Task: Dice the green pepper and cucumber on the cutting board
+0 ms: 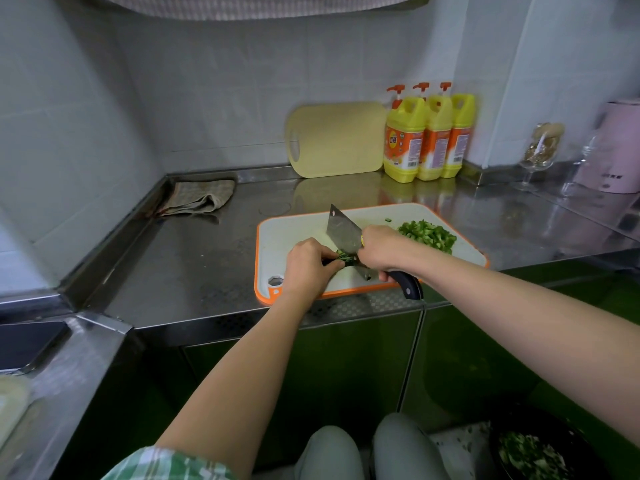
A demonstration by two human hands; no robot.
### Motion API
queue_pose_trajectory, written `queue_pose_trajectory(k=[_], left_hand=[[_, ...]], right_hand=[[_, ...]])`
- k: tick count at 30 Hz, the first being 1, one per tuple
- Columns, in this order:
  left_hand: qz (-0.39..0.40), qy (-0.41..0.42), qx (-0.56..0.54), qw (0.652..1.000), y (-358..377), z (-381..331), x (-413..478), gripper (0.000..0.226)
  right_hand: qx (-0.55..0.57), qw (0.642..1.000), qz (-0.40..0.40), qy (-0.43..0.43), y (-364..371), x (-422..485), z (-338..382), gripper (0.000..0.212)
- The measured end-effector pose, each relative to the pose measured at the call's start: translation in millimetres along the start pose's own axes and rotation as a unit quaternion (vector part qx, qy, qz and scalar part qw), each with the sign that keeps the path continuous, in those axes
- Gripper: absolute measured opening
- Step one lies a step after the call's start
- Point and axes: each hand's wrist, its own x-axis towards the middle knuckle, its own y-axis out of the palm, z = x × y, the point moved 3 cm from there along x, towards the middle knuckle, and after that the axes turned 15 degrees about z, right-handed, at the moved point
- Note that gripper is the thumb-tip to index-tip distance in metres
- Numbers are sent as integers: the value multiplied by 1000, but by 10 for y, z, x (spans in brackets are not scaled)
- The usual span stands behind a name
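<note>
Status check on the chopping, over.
Left hand holding green strips on board. Right hand gripping cleaver, blade at strips. Diced pile at right, nothing blocking.

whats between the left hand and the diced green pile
Head view: the cleaver and the right hand gripping it; the left hand pinches green strips beside it.

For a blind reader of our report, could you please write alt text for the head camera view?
A person's right hand holds a cleaver against green vegetable strips that the left hand holds on a white, orange-rimmed cutting board. Diced green pieces lie piled at the board's right; the board sits on a steel counter.
</note>
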Motion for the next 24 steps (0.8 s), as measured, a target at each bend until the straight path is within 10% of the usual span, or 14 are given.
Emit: queue_pose_trajectory(k=[24], left_hand=[[-1,9,14,1000,27,39,10,18]], right_hand=[[-42,999,17,8,49,-19,127,19]])
